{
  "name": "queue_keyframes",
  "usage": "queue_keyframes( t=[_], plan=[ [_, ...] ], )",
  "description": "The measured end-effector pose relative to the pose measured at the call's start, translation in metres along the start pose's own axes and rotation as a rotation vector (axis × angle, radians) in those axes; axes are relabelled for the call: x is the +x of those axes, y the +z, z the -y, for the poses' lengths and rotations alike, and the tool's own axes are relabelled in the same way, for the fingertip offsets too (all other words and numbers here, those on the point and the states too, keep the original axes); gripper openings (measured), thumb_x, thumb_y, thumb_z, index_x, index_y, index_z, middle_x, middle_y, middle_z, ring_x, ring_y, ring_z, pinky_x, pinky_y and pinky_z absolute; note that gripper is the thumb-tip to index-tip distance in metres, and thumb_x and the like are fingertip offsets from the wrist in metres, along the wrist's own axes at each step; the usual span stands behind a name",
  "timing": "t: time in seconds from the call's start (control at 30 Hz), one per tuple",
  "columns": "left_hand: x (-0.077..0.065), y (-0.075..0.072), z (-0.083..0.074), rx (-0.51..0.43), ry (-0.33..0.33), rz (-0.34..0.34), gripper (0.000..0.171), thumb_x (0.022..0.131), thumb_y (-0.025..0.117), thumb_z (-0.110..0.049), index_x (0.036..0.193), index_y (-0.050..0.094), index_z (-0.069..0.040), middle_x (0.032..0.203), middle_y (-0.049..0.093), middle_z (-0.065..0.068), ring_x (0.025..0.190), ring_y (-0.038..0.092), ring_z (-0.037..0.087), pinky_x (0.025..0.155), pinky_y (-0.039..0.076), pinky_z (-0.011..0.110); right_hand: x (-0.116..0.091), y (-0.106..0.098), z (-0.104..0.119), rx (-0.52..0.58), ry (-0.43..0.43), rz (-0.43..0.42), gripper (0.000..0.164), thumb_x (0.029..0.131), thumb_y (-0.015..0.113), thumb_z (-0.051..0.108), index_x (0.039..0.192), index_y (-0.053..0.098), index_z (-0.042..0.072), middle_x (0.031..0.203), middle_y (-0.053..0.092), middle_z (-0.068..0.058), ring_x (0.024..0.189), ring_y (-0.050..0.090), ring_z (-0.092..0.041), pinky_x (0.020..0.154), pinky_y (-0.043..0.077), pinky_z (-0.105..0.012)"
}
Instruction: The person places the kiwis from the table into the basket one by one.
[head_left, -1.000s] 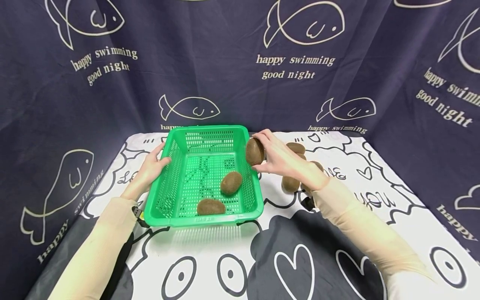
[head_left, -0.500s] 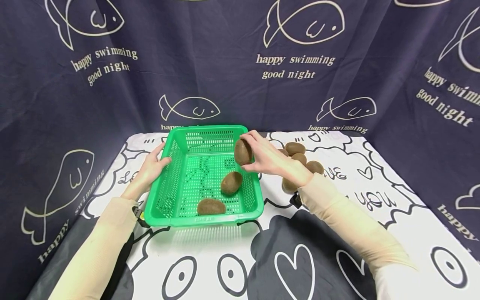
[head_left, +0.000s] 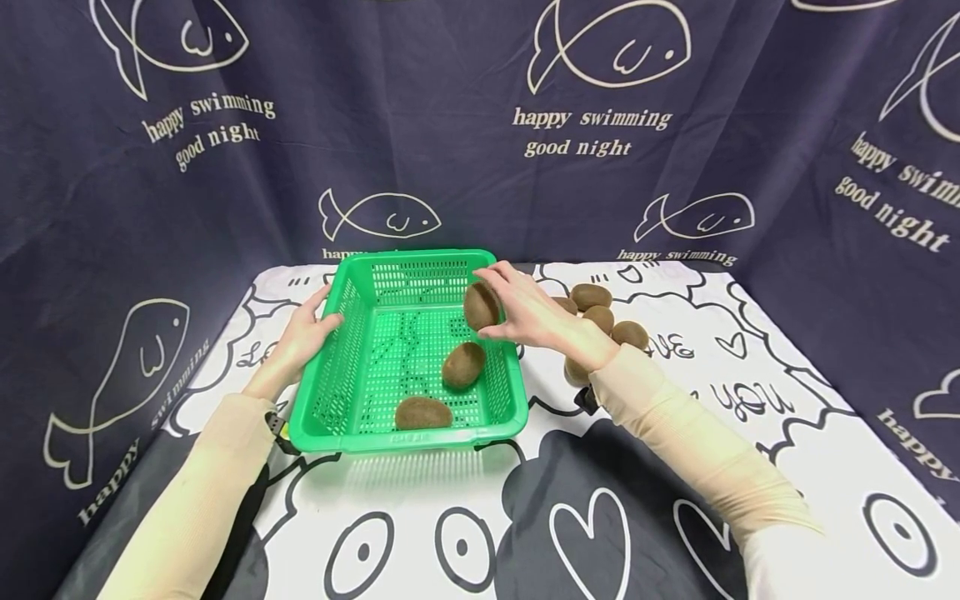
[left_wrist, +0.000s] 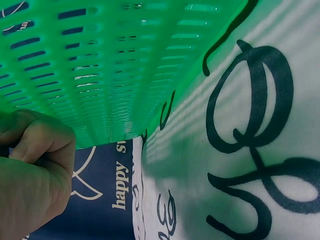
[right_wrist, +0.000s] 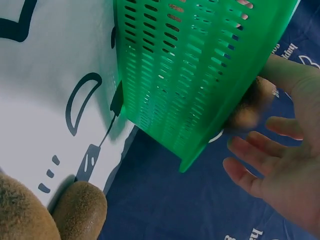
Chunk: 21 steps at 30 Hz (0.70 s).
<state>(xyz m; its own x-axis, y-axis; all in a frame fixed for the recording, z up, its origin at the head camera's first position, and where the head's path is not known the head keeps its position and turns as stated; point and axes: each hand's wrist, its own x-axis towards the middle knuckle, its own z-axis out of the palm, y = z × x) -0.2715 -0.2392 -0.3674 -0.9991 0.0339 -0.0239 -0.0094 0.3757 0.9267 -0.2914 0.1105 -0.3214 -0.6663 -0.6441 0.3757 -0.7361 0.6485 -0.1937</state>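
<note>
My left hand (head_left: 303, 333) grips the left rim of a green slotted plastic basket (head_left: 411, 442), its thumb over the edge. Inside, two brown kiwis lie on the basket floor: one kiwi (head_left: 462, 365) right of the middle, another kiwi (head_left: 423, 413) by the front wall. My right hand (head_left: 531, 312) reaches over the right rim with thumb and fingers spread. Just beyond them a third kiwi (head_left: 481, 307) is in the air over the basket. That kiwi looks blurred in the right wrist view, with a gap between it and the fingers (right_wrist: 250, 150).
Several more kiwis (head_left: 630, 335) lie in a group on the table right of the basket, partly behind the right forearm. A white cloth (head_left: 742, 333) with black drawings covers the table. Dark blue curtain (head_left: 465, 125) with fish prints hangs behind and at both sides.
My right hand has moved left over the basket rim with the kiwi, then its fingers have parted and let it go. The left hand and basket have stayed put.
</note>
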Motion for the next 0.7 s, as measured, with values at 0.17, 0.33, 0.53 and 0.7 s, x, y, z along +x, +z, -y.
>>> queue_keyframes(
  t=[0.17,0.33,0.53,0.7],
  plan=[
    [0.001,0.0,0.002,-0.008,-0.003,0.005,0.07,0.096,0.045,-0.012,0.157,0.01,-0.02,0.128,0.049,0.036,0.068,0.064,0.008,0.064,0.062,0.03,-0.008,-0.007,-0.002,0.03,-0.002,-0.026,0.07,0.082,0.076,0.028,0.14,0.046,0.005,0.13,0.05,-0.017,0.108,0.056,-0.031,0.091,0.051,-0.048],
    [0.002,-0.001,0.002,-0.007,0.003,0.001,0.07,0.096,0.044,-0.011,0.157,0.011,-0.018,0.127,0.05,0.036,0.068,0.064,0.008,0.064,0.062,0.029,-0.019,-0.017,-0.01,0.04,0.02,-0.071,0.058,0.088,0.068,0.021,0.139,0.047,0.004,0.129,0.052,-0.016,0.108,0.056,-0.03,0.093,0.05,-0.046],
    [0.0,-0.001,0.001,-0.005,0.008,-0.001,0.07,0.096,0.044,-0.011,0.157,0.011,-0.018,0.128,0.05,0.036,0.067,0.064,0.007,0.064,0.061,0.028,-0.042,-0.025,-0.026,0.015,0.106,-0.079,0.057,0.088,0.067,0.021,0.138,0.047,0.004,0.129,0.052,-0.018,0.117,0.053,-0.032,0.099,0.048,-0.049],
    [0.001,-0.001,0.002,-0.009,0.009,0.006,0.07,0.096,0.045,-0.011,0.157,0.011,-0.019,0.13,0.048,0.036,0.069,0.064,0.008,0.065,0.062,0.028,-0.064,-0.027,-0.039,-0.02,0.161,-0.034,0.065,0.085,0.071,0.027,0.14,0.046,0.002,0.131,0.051,-0.021,0.121,0.05,-0.036,0.103,0.045,-0.053]
  ],
)
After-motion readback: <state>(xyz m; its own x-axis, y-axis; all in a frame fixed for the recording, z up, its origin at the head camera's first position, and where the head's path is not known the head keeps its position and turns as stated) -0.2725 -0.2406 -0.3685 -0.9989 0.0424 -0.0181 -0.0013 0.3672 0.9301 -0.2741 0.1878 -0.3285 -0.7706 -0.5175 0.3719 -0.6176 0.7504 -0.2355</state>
